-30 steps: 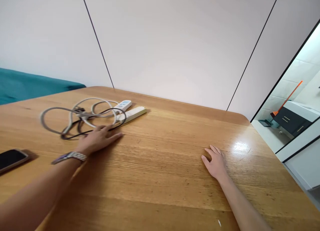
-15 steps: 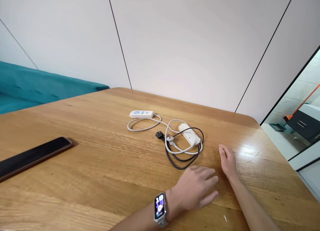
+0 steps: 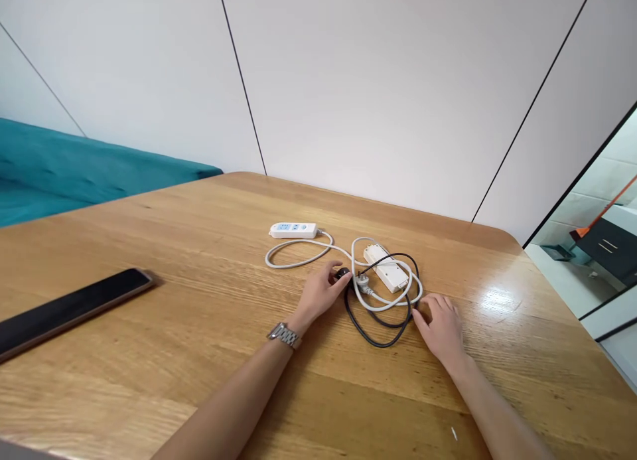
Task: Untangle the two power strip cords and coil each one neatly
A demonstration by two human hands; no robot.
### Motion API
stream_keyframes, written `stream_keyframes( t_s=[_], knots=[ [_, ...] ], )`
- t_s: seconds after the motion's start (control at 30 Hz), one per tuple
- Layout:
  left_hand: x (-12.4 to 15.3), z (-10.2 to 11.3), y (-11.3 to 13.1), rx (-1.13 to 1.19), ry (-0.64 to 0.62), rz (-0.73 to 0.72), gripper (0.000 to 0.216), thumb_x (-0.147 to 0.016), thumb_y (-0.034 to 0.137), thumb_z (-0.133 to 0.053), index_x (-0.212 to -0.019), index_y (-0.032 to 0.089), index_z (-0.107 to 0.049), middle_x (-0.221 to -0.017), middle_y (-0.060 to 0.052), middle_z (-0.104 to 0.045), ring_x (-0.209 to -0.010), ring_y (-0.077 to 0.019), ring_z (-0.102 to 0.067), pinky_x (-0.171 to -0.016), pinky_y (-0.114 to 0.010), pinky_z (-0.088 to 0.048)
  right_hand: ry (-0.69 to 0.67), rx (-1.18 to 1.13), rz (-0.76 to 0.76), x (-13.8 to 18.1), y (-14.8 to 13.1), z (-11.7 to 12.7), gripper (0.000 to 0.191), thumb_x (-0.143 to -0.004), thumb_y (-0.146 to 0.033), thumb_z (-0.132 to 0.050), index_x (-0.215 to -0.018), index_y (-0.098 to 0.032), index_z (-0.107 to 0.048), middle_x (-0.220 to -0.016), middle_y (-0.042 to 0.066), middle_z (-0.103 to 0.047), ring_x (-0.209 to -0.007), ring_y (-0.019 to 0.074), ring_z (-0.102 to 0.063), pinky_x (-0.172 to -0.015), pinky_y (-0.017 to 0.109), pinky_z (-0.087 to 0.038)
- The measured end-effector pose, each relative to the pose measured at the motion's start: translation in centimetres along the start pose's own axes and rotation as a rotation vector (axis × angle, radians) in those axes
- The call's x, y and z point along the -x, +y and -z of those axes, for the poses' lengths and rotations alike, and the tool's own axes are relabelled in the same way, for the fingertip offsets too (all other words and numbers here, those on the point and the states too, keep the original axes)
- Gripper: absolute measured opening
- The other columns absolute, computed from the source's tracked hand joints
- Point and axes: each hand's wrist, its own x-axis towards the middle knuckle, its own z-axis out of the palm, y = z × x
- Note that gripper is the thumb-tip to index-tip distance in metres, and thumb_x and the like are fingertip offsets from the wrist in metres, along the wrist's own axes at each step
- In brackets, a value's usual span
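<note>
The wooden desk (image 3: 199, 234) spreads out on every side of the plain white power strip (image 3: 391, 276), with a teal sofa (image 3: 99, 171) beyond it, far to that strip's left. The black cord (image 3: 381, 345) and white cord (image 3: 281, 267) lie looped together over the strip and on its near side. Farther left of the strip, and a little beyond it, rests the second, socketed strip (image 3: 293, 230), face up; the phone (image 3: 74, 307) lies well apart to the left and nearer (its screen dark).

The left hand (image 3: 323, 291), just left of the plain strip, appears to be pinching the black plug (image 3: 341, 273) between thumb and fingers. The right hand (image 3: 442, 327), to the strip's right and nearer, is loosely spread by the black cord; I cannot tell whether its thumb touches it. The white plug (image 3: 363, 282) sits between the black one and the strip.

The step in hand seems to be taking hold of the black plug. The next move would call for a firm pinch, care where white loops cross the black cord, and the right hand steadying the lower coils.
</note>
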Motion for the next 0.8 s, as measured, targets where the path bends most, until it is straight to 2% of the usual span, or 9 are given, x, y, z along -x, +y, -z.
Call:
stream_keyframes(
  t_s=[0.07,0.13,0.17,0.23,0.3,0.4,0.47,0.63,0.8],
  knots=[
    [0.5,0.0,1.0,-0.009,0.093,-0.121,0.046,-0.085,0.049,-0.049,-0.117,0.017,-0.056,-0.106,-0.01,-0.063,-0.094,-0.0213,-0.06,-0.081,-0.032,-0.046,-0.01,0.021,-0.033,0.0,0.1,0.1,0.021,-0.087,-0.037,-0.054,-0.079,-0.021,-0.065,-0.088,0.008,-0.066,-0.09,0.0259,-0.056,-0.079,0.039,-0.041],
    [1.5,0.3,2.5,-0.054,0.118,-0.308,0.047,-0.083,0.052,-0.053,-0.116,0.019,-0.059,-0.116,-0.011,-0.058,-0.106,-0.0243,-0.054,-0.091,-0.035,-0.042,-0.033,-0.041,0.038,0.0,0.1,0.3,0.022,-0.088,-0.036,-0.052,-0.077,-0.021,-0.066,-0.085,0.007,-0.065,-0.088,0.0239,-0.056,-0.078,0.037,-0.041],
    [2.2,0.4,3.4,-0.069,0.057,-0.419,0.05,-0.08,0.055,-0.056,-0.116,0.021,-0.059,-0.116,-0.01,-0.058,-0.107,-0.0251,-0.053,-0.092,-0.036,-0.04,-0.038,-0.085,0.083,0.0,0.1,0.4,0.02,-0.088,-0.033,-0.052,-0.082,-0.021,-0.067,-0.088,0.007,-0.066,-0.089,0.023,-0.056,-0.079,0.036,-0.042],
    [3.7,0.0,5.2,-0.087,-0.181,-0.632,0.062,-0.071,0.063,-0.063,-0.119,0.024,-0.059,-0.109,-0.008,-0.062,-0.102,-0.0252,-0.054,-0.091,-0.037,-0.038,-0.04,-0.155,0.147,0.0,0.1,0.4,0.02,-0.087,-0.029,-0.053,-0.098,-0.021,-0.066,-0.099,0.007,-0.066,-0.095,0.0227,-0.055,-0.084,0.036,-0.042],
    [5.0,-1.0,6.7,-0.118,-0.36,-0.758,0.065,-0.066,0.063,-0.067,-0.116,0.023,-0.06,-0.104,-0.008,-0.064,-0.097,-0.0253,-0.055,-0.089,-0.038,-0.036,-0.056,-0.166,0.172,0.0,0.2,0.3,0.034,-0.084,-0.031,-0.055,-0.117,-0.02,-0.06,-0.116,0.009,-0.062,-0.107,0.0246,-0.053,-0.092,0.039,-0.041],
    [6.0,-2.6,7.7,-0.125,-0.393,-0.742,0.031,-0.085,0.048,-0.053,-0.089,0.02,-0.066,-0.086,-0.007,-0.065,-0.085,-0.0204,-0.056,-0.082,-0.034,-0.036,-0.113,-0.097,0.154,-0.1,0.2,0.0,0.067,-0.078,-0.045,-0.062,-0.137,-0.018,-0.044,-0.138,0.012,-0.048,-0.124,0.0295,-0.042,-0.101,0.044,-0.035],
    [5.8,-3.1,7.4,-0.065,-0.342,-0.647,0.034,-0.093,0.039,-0.041,-0.077,0.018,-0.063,-0.076,-0.005,-0.064,-0.074,-0.0161,-0.056,-0.073,-0.029,-0.037,-0.156,-0.045,0.128,-0.2,0.0,0.0,0.075,-0.076,-0.052,-0.064,-0.139,-0.019,-0.042,-0.14,0.012,-0.047,-0.126,0.0312,-0.041,-0.101,0.045,-0.034],
    [3.8,-1.9,5.4,0.018,-0.169,-0.382,0.036,-0.092,0.046,-0.042,-0.083,0.018,-0.062,-0.074,-0.003,-0.062,-0.066,-0.0137,-0.054,-0.062,-0.025,-0.036,-0.266,-0.061,0.244,-0.1,-0.8,1.0,0.033,-0.085,-0.048,-0.059,-0.107,-0.024,-0.065,-0.102,0.006,-0.065,-0.093,0.023,-0.054,-0.081,0.035,-0.043],
    [2.5,-0.7,4.3,-0.098,-0.314,-0.658,0.035,-0.078,0.053,-0.062,-0.089,0.021,-0.065,-0.096,-0.005,-0.061,-0.088,-0.0186,-0.053,-0.077,-0.029,-0.04,-0.316,-0.169,0.402,0.1,-0.1,2.0,0.024,-0.09,-0.042,-0.054,-0.087,-0.021,-0.064,-0.086,0.004,-0.063,-0.082,0.019,-0.051,-0.074,0.031,-0.041]
  ],
)
